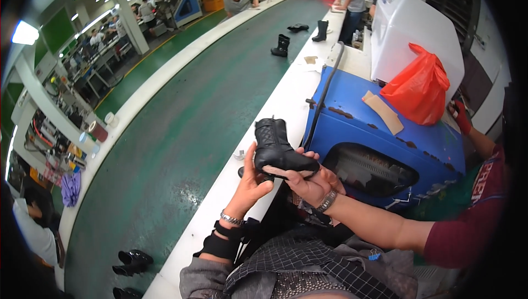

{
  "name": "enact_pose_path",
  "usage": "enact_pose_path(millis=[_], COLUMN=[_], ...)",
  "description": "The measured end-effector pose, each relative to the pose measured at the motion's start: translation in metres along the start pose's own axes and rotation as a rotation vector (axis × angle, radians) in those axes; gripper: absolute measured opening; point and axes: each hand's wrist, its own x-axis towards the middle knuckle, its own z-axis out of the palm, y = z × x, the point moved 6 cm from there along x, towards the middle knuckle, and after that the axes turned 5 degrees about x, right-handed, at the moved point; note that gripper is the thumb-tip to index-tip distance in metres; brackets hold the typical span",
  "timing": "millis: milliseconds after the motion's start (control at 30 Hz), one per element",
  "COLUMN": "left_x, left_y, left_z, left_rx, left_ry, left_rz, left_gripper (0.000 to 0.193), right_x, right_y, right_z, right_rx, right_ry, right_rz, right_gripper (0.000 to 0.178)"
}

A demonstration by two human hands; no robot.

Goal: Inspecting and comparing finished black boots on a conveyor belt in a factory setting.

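A black ankle boot with a quilted shaft is held up over the white conveyor ledge, its pale underside partly showing. My left hand, with a metal band and a black wrist wrap, grips it at the heel end, thumb spread apart. From the right, a co-worker's bare hand holds the toe end; its arm has a metal watch and a maroon sleeve. More fingers show behind that wrist, but I cannot tell whose they are. My right hand cannot be made out for certain. Part of a dark object lies under the boot.
A green conveyor belt runs away between white ledges, with black boots far off and another boot at lower left. Close on the right stands a blue machine bearing a red plastic bag. Co-workers stand along the line.
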Motion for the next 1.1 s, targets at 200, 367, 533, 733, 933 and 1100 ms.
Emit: enact_pose_path(millis=[200,367,533,733,933,1100], left_x=[0.002,-0.019,-0.038,-0.070,-0.099,-0.122], left_y=[-0.002,0.011,0.035,0.055,0.061,0.061], left_z=[0.009,0.026,0.017,0.008,-0.002,-0.006], left_rx=[-0.092,0.190,0.412,0.565,0.602,0.685], left_ry=[0.217,0.303,0.400,0.523,0.633,0.753], left_rz=[0.008,0.176,0.304,0.426,0.467,0.463], left_gripper=[0.066,0.060,0.063,0.060,0.057,0.057], right_x=[-0.001,-0.009,0.015,0.038,0.049,0.056], right_y=[0.003,0.020,0.041,0.041,0.041,0.049], right_z=[0.009,0.017,0.004,-0.022,-0.059,-0.081], right_rx=[-1.251,-1.807,-1.756,-1.675,-1.563,-1.500], right_ry=[0.027,0.211,-0.025,-0.029,0.031,0.021], right_rz=[0.016,-0.026,0.133,0.306,0.429,0.570], right_gripper=[0.061,0.084,0.098,0.100,0.104,0.106])
